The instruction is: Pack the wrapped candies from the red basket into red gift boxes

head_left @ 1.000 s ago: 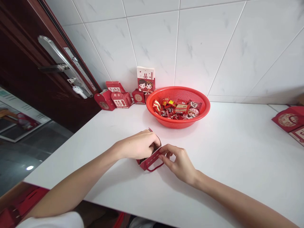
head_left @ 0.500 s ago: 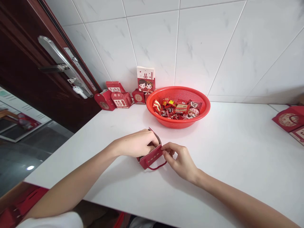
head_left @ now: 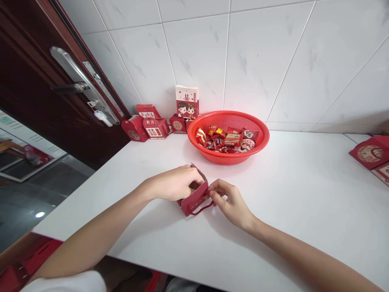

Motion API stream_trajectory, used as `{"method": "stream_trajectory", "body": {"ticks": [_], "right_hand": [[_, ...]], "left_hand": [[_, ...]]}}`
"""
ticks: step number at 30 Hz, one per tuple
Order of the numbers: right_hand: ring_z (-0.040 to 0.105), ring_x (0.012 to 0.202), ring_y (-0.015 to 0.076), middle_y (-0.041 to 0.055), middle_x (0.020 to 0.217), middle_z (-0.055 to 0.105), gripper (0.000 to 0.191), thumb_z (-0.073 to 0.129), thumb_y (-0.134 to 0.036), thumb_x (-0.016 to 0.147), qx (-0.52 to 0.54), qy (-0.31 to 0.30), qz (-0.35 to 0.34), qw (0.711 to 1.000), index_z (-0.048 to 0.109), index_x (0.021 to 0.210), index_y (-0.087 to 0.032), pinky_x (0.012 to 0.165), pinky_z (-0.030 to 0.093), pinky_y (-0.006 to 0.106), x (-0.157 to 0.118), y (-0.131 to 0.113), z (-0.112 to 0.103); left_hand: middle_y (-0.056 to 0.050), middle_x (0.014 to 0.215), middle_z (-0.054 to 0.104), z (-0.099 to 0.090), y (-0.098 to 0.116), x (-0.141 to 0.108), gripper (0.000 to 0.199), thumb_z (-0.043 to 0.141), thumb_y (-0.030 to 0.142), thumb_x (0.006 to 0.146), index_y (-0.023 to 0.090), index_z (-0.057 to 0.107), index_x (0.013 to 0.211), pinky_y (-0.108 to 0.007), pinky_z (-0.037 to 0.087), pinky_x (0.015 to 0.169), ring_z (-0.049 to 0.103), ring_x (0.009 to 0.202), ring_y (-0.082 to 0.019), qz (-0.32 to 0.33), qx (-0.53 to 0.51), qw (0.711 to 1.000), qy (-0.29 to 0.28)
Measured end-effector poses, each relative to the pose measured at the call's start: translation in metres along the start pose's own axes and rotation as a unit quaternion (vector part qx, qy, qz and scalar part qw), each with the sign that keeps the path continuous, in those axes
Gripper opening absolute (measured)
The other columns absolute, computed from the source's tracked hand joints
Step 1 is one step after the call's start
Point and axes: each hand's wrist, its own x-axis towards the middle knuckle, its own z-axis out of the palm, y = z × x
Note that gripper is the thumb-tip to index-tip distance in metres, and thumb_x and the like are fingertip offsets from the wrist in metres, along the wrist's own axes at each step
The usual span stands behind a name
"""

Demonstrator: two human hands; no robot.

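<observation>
A small red box (head_left: pixel 194 199) stands open on the white table (head_left: pixel 291 182), with a twisted red cord (head_left: pixel 203 209) on its near side. My left hand (head_left: pixel 181 183) reaches into the box from the left, and its fingertips are hidden inside. At the right side my right hand (head_left: pixel 230 201) pinches the cord close to where it meets the box wall. Behind the box, a red plastic basket (head_left: pixel 227 158) holds several wrapped candies (head_left: pixel 232 139).
Several red boxes (head_left: pixel 156 128) are grouped by the tiled wall at the back left, with a white and red box (head_left: pixel 187 102) on top. Another red box (head_left: pixel 369 153) lies at the far right. A dark door (head_left: pixel 30 52) with keys is at the left.
My right hand has shifted slightly up at the cord, its thumb and fingers now closer on it. The red box has tilted a little; my left hand stays inside.
</observation>
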Motion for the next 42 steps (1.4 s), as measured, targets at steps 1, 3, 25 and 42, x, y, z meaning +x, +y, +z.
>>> {"method": "stream_trajectory", "body": {"ticks": [1, 3, 25, 42], "right_hand": [[0.065, 0.072, 0.0164, 0.0034, 0.081, 0.072, 0.009, 0.054, -0.022, 0.088, 0.003, -0.003, -0.003, 1.0, 0.062, 0.085, -0.02, 0.066, 0.05, 0.029, 0.0, 0.0, 0.0], [0.064, 0.072, 0.0165, 0.0032, 0.08, 0.071, 0.009, 0.057, -0.025, 0.088, 0.007, -0.011, -0.007, 1.0, 0.062, 0.085, -0.02, 0.068, 0.051, 0.03, -0.001, 0.0, 0.0], [0.061, 0.073, 0.0166, 0.0011, 0.079, 0.067, 0.022, 0.056, -0.04, 0.091, -0.053, 0.068, -0.015, 0.996, 0.058, 0.078, -0.021, 0.067, 0.048, 0.03, 0.01, 0.002, -0.016], [0.06, 0.071, 0.0178, 0.0021, 0.08, 0.063, 0.011, 0.064, -0.024, 0.07, 0.027, 0.049, -0.023, 0.998, 0.054, 0.064, -0.02, 0.066, 0.053, 0.031, 0.02, 0.015, -0.056]], "left_hand": [[0.003, 0.058, 0.045, 0.001, 0.0, 0.0, 0.014, 0.051, 0.011, 0.065, 0.02, 0.042, 0.058, -0.027, 0.025, 0.049, 0.035, 0.054, -0.012, -0.001, 0.014, 1.0, 0.012], [0.002, 0.059, 0.049, 0.002, 0.001, 0.0, 0.013, 0.051, 0.011, 0.065, 0.019, 0.045, 0.058, -0.027, 0.026, 0.049, 0.039, 0.054, -0.013, -0.005, 0.029, 0.999, 0.025], [0.0, 0.065, 0.058, 0.01, 0.011, 0.006, 0.025, 0.049, 0.018, 0.091, 0.021, 0.05, 0.066, -0.029, 0.028, 0.057, 0.047, 0.059, -0.016, -0.003, 0.107, 0.988, 0.107], [-0.011, 0.146, 0.055, 0.034, 0.02, -0.005, 0.045, 0.061, 0.032, 0.091, 0.026, 0.059, 0.135, -0.035, 0.052, 0.081, 0.068, 0.106, -0.029, -0.015, 0.188, 0.964, 0.187]]}}
